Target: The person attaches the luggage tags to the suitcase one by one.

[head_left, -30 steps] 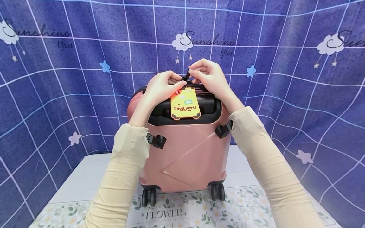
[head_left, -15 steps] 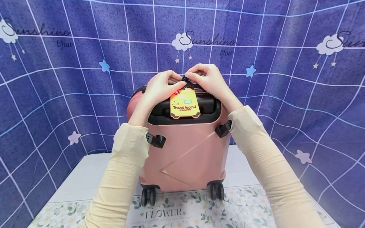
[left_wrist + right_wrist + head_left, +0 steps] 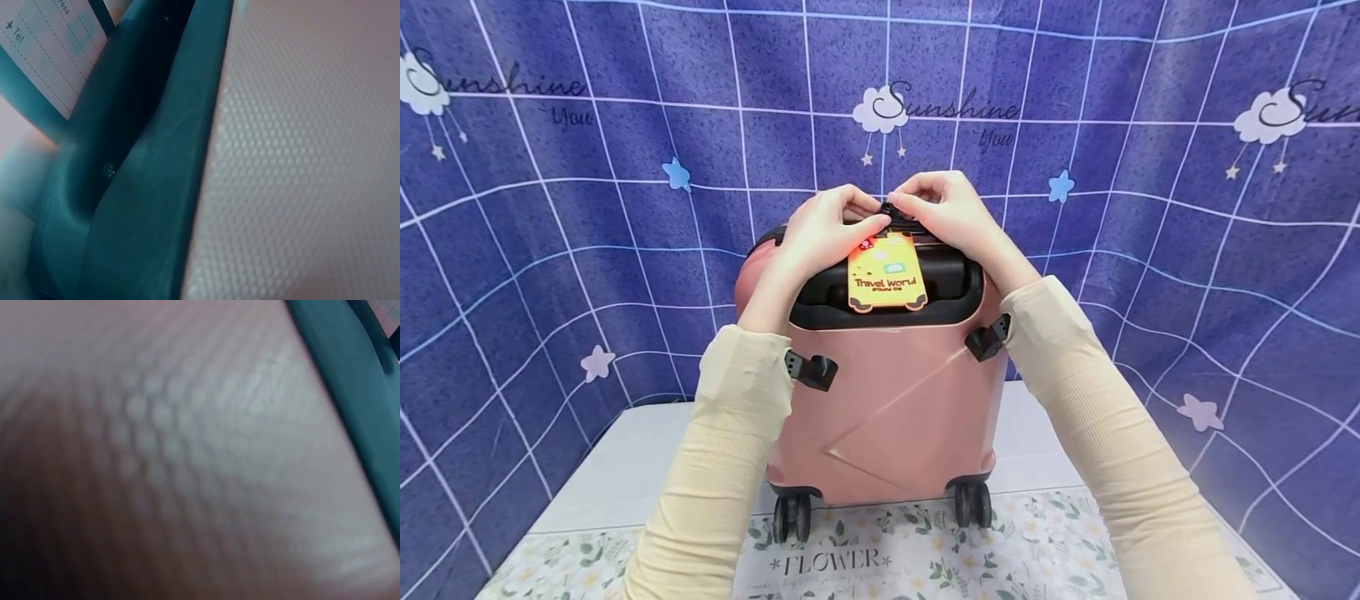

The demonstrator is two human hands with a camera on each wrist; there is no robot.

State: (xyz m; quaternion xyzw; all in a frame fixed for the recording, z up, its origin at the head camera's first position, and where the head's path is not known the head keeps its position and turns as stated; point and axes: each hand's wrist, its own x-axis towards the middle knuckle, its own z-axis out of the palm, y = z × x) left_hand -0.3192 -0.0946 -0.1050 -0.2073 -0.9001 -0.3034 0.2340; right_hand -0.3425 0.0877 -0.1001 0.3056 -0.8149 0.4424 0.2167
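A yellow luggage tag (image 3: 887,272) printed "Travel World" hangs over the black handle recess of a pink suitcase (image 3: 880,408), which stands upright on its wheels. Fingers and thumb of my left hand (image 3: 824,229) pinch the tag's black strap (image 3: 887,208) at the suitcase's top. My right hand (image 3: 961,215) pinches the same strap from the other side, its fingertips close to the left ones. Most of the strap is hidden behind the fingers. In the left wrist view, the tag's lined back (image 3: 56,50) shows beside the dark recess (image 3: 140,94). Textured shell (image 3: 175,425) fills most of the right wrist view.
Black wrist-camera mounts (image 3: 811,370) overlap the suitcase front in the head view. Below, its wheels (image 3: 973,504) stand on a floral cloth (image 3: 1037,542) over a white surface. A blue grid-patterned curtain (image 3: 1120,275) surrounds the back and sides.
My right hand has come down and left, from holding the strap's end raised to close beside my left fingers. The left hand stays in place; the tag has shifted very slightly.
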